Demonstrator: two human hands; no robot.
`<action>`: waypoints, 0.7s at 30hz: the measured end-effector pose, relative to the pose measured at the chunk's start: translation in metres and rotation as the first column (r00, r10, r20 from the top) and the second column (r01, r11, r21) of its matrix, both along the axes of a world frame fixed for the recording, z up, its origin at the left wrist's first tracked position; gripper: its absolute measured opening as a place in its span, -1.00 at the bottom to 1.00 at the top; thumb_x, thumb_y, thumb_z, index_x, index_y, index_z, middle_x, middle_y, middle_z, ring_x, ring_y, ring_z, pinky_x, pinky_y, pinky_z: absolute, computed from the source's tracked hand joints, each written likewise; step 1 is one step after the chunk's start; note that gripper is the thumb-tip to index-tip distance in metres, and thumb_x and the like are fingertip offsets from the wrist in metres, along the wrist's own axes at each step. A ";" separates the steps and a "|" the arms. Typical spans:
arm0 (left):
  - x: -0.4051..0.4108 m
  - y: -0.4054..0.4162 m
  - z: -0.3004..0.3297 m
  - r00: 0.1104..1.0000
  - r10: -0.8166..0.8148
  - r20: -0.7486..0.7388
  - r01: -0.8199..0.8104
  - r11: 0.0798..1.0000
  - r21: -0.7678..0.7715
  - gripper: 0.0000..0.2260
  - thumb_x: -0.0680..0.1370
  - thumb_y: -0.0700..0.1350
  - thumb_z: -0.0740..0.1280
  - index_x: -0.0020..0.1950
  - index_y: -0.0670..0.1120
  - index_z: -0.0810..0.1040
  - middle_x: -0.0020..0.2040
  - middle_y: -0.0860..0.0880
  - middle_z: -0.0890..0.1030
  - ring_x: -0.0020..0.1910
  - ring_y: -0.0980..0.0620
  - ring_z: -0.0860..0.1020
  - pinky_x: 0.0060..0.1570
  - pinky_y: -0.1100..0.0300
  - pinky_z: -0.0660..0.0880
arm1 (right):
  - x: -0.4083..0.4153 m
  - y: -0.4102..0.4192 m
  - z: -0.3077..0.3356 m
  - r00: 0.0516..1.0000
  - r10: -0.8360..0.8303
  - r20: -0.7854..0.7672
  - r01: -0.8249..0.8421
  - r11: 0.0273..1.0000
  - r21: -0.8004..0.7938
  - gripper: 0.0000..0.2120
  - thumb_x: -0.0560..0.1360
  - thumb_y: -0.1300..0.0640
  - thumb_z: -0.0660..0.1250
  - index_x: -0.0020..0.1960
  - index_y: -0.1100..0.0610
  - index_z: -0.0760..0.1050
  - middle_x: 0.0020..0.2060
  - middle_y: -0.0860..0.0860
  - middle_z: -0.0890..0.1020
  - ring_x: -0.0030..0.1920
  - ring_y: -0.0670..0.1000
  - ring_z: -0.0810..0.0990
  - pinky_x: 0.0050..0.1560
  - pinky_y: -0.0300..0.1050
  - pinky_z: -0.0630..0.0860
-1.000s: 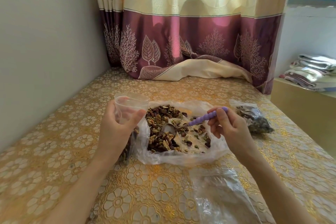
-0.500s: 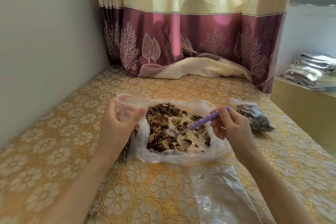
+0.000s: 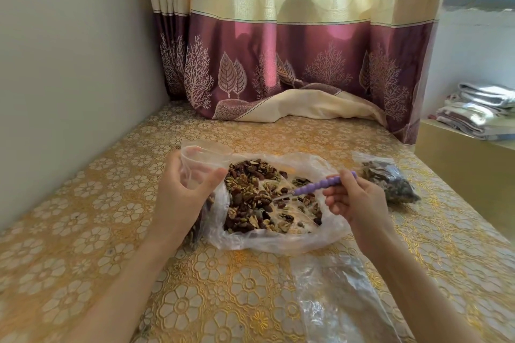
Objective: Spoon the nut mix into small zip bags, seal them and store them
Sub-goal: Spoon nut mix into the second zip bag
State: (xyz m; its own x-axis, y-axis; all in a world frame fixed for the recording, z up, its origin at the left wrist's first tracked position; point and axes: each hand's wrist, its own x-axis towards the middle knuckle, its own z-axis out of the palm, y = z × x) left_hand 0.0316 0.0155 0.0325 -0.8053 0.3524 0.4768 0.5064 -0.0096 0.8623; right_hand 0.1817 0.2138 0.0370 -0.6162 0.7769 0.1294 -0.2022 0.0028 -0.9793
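Note:
A heap of nut mix lies on a large open clear bag in the middle of the gold floral table. My left hand grips a small clear zip bag upright by its mouth, just left of the heap; nuts show dark in its bottom behind my palm. My right hand pinches a spoon by its purple ribbed handle, and the spoon's bowl is pushed down into the nuts, mostly hidden. A filled small zip bag lies to the right of my right hand.
Empty clear zip bags lie flat near the front edge. A purple and cream curtain drapes onto the table at the back. A grey wall runs along the left. Folded cloths sit on a low cabinet at the right.
The spoon's bowl has sunk from lying on top of the nuts to being dug into them. My left hand keeps the small bag still.

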 end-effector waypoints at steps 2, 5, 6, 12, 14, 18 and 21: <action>-0.001 0.000 0.000 1.000 -0.001 0.001 0.001 1.000 -0.030 -0.59 0.27 0.26 0.39 0.03 0.21 0.37 -0.05 0.11 0.60 -0.06 0.16 0.59 -0.11 0.29 0.47 | 0.000 0.001 0.000 1.000 -0.025 -0.014 0.025 1.000 0.010 -0.66 0.63 0.16 0.14 -0.17 0.33 0.54 -0.48 0.06 0.58 -0.50 -0.08 0.49 -0.54 -0.31 0.39; -0.004 0.000 -0.003 1.000 -0.001 -0.011 0.000 0.998 -0.066 -0.57 0.29 0.25 0.39 0.04 0.13 0.38 -0.02 0.04 0.58 -0.03 0.08 0.57 -0.11 0.29 0.43 | -0.001 0.002 0.003 0.997 -0.067 -0.046 0.068 0.997 0.025 -0.66 0.63 0.14 0.14 -0.19 0.31 0.53 -0.46 0.08 0.57 -0.51 -0.09 0.48 -0.55 -0.30 0.38; -0.004 0.000 -0.004 1.000 -0.004 -0.002 0.003 0.998 -0.066 -0.52 0.29 0.25 0.40 0.09 0.08 0.39 -0.01 0.04 0.58 -0.02 0.06 0.57 -0.07 0.25 0.46 | -0.001 0.002 0.005 0.996 -0.077 -0.054 0.078 0.996 0.030 -0.65 0.63 0.14 0.14 -0.20 0.30 0.53 -0.46 0.08 0.57 -0.51 -0.09 0.48 -0.55 -0.30 0.38; -0.005 0.000 -0.006 0.999 -0.031 0.037 0.034 0.998 -0.059 -0.46 0.28 0.24 0.41 0.08 -0.07 0.43 -0.07 0.04 0.59 -0.04 0.13 0.57 0.07 0.11 0.49 | -0.007 0.003 0.029 0.988 -0.096 -0.124 0.103 0.994 0.047 -0.64 0.64 0.12 0.13 -0.20 0.28 0.53 -0.42 0.09 0.57 -0.48 -0.09 0.48 -0.52 -0.30 0.39; -0.005 0.000 -0.007 0.999 -0.027 0.031 0.028 0.998 -0.062 -0.50 0.27 0.24 0.40 0.02 -0.05 0.43 -0.14 0.07 0.58 -0.17 0.28 0.53 -0.10 0.36 0.44 | -0.012 0.001 0.042 0.982 -0.096 -0.160 0.107 0.992 0.062 -0.63 0.64 0.11 0.13 -0.22 0.27 0.53 -0.44 0.07 0.57 -0.49 -0.09 0.48 -0.52 -0.30 0.38; -0.006 0.001 -0.008 1.000 -0.010 0.000 0.010 0.998 -0.067 -0.61 0.29 0.22 0.41 -0.12 -0.01 0.41 -0.27 0.03 0.49 -0.38 0.28 0.43 -0.30 0.47 0.38 | -0.026 -0.011 0.066 0.973 -0.063 -0.224 0.085 0.992 0.090 -0.62 0.63 0.12 0.14 -0.26 0.26 0.54 -0.49 0.02 0.57 -0.50 -0.09 0.48 -0.52 -0.30 0.38; -0.008 0.003 -0.009 1.000 0.001 -0.021 -0.002 0.999 -0.046 -0.62 0.30 0.20 0.42 -0.11 -0.03 0.42 -0.37 0.17 0.45 -0.44 0.32 0.39 -0.32 0.51 0.37 | -0.036 -0.025 0.074 0.972 0.003 -0.235 0.023 0.994 0.105 -0.61 0.63 0.12 0.14 -0.26 0.27 0.54 -0.44 0.09 0.59 -0.48 -0.06 0.48 -0.51 -0.29 0.38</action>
